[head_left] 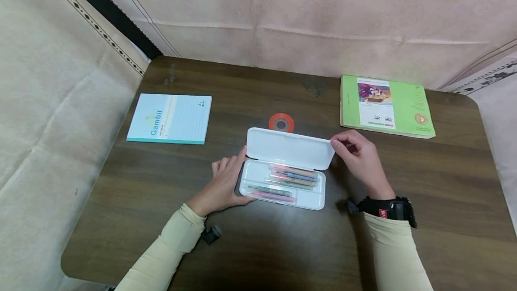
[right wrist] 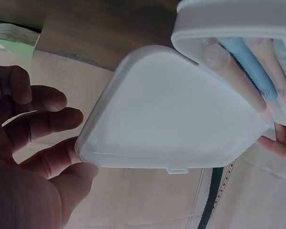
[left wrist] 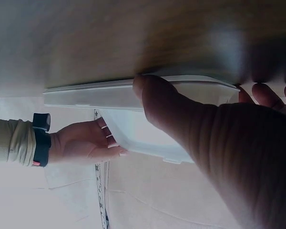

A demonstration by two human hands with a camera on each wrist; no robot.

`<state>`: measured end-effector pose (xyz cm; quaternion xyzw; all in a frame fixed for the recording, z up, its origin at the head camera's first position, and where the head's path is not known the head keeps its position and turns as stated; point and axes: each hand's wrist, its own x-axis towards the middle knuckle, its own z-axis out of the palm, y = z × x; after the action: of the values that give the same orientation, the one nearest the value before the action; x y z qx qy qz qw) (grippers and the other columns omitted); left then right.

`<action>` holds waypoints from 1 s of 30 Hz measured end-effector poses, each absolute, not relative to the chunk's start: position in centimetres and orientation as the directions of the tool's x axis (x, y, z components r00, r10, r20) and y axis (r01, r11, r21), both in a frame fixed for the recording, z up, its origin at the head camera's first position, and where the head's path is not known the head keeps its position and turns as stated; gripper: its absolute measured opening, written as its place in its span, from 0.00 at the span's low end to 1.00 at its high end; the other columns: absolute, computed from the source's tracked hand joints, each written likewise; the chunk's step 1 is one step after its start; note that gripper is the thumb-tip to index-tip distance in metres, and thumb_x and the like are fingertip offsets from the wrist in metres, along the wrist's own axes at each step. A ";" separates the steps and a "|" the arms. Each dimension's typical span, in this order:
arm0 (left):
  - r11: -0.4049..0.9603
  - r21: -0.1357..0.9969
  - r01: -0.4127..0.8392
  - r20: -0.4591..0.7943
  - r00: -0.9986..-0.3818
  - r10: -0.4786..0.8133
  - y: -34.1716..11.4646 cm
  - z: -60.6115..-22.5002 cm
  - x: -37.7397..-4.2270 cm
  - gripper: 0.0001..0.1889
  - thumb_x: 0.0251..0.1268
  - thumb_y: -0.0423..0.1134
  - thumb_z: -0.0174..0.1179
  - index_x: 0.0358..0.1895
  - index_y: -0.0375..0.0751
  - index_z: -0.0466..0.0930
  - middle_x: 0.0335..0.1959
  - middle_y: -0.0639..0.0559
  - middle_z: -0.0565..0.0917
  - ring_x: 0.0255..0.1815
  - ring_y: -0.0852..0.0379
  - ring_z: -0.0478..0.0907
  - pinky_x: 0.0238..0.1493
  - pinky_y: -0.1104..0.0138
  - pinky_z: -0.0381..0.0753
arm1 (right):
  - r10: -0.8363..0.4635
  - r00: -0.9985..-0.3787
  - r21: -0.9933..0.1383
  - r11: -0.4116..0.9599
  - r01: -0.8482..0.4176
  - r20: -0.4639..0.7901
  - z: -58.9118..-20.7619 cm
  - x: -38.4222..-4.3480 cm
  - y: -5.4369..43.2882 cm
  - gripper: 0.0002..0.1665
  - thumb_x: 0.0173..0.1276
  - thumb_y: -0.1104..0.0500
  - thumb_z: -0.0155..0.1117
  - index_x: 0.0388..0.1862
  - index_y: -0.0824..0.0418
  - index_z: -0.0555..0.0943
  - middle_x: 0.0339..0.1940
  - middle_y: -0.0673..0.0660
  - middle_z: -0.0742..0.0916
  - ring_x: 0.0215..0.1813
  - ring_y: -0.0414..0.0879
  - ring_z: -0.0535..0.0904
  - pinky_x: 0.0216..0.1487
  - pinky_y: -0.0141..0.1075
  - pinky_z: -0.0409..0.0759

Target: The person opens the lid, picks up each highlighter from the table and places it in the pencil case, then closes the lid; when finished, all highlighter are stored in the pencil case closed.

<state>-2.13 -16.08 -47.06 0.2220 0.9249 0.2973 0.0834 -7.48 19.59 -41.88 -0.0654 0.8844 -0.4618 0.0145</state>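
A white plastic pencil case [head_left: 311, 200] lies on the table with its lid [head_left: 288, 148] swung up on the far side. Several pens [head_left: 296, 176] in pale pink, blue and green tones rest inside, spread over its compartments. My left hand [head_left: 227, 182] holds the case by its left end, thumb on the near side and fingers toward the far side. At the lid's right corner, my right hand [head_left: 361, 158] pinches the edge between thumb and index finger; its other fingers are loosely bent in the right wrist view.
Just behind the lid lies a red-orange tape roll [head_left: 281, 122], partly covered by it. A light blue notebook [head_left: 169, 118] lies at the left, and a thick green book [head_left: 408, 107] at the back right. Pale cloth [head_left: 307, 8] hangs behind the brown table [head_left: 452, 183].
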 end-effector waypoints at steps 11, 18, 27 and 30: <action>0.710 0.605 0.361 0.002 -0.892 0.452 -16.0 -47.1 -2.3 0.72 0.39 0.55 0.80 0.79 0.38 0.33 0.68 0.46 0.71 0.52 0.49 0.64 0.52 0.54 0.51 | -0.213 -0.975 -0.865 0.477 -0.154 0.056 -41.5 -4.2 20.1 0.09 0.73 0.62 0.59 0.48 0.58 0.83 0.41 0.46 0.83 0.37 0.41 0.74 0.35 0.31 0.73; 0.735 0.575 0.358 -0.008 -0.896 0.443 -16.1 -47.1 -2.1 0.72 0.39 0.56 0.79 0.79 0.37 0.33 0.67 0.41 0.71 0.53 0.46 0.64 0.54 0.52 0.52 | -0.312 -0.950 -0.886 0.437 -0.154 0.011 -42.6 -2.4 20.6 0.09 0.73 0.62 0.59 0.48 0.54 0.82 0.49 0.49 0.83 0.41 0.42 0.75 0.36 0.32 0.75; 0.726 0.584 0.363 0.003 -0.895 0.446 -16.3 -47.1 -1.9 0.72 0.39 0.56 0.80 0.80 0.39 0.33 0.67 0.41 0.70 0.54 0.46 0.64 0.55 0.52 0.51 | -0.397 -0.906 -0.856 0.509 -0.086 -0.145 -43.8 -1.0 21.0 0.30 0.70 0.57 0.63 0.70 0.51 0.70 0.64 0.55 0.76 0.53 0.52 0.73 0.51 0.43 0.75; 0.722 0.600 0.345 -0.033 -0.891 0.453 -16.5 -46.9 -1.8 0.74 0.38 0.59 0.79 0.80 0.43 0.31 0.69 0.42 0.69 0.56 0.47 0.64 0.56 0.51 0.50 | -0.402 -0.891 -0.823 0.564 -0.060 -0.210 -44.1 -0.6 21.1 0.39 0.68 0.53 0.67 0.75 0.48 0.64 0.70 0.58 0.70 0.60 0.54 0.68 0.56 0.54 0.70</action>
<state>-1.76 -16.46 -46.93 0.2162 0.9235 0.3041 0.0888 -0.56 21.14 -44.06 -0.1339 0.8635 -0.4472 0.1911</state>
